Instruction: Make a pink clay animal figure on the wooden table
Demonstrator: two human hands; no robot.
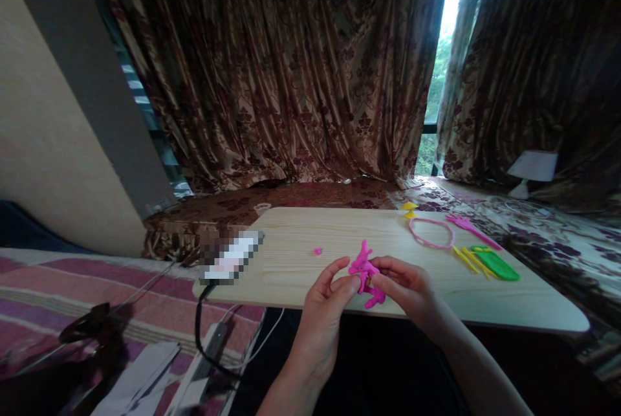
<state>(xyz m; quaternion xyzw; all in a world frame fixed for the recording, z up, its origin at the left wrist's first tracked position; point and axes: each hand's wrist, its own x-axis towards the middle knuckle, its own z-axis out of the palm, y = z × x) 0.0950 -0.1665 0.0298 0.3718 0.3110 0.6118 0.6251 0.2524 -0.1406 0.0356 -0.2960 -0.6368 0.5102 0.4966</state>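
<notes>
Near the front edge of the table, both hands pinch a bright pink figure (361, 265) that looks like modelling clay, with several limb-like parts sticking out. My left hand (326, 299) grips its left side, thumb pressed on the lower part and index finger curled above. On the right side, the thumb and fingers of my right hand (410, 283) close on it. Parts of the figure are hidden behind the fingertips. A small pink lump (318, 251) lies on the pale wooden table (291, 228), beyond my left hand and apart from it.
To the right lie a pink ring (411, 235), a pink hand-shaped stick (478, 233), yellow sticks (466, 261) and a green flat piece (502, 267). A yellow mushroom-like piece (409, 209) stands at the back edge. A blurred-out device (235, 257) sits at the left, with a black cable (198, 325).
</notes>
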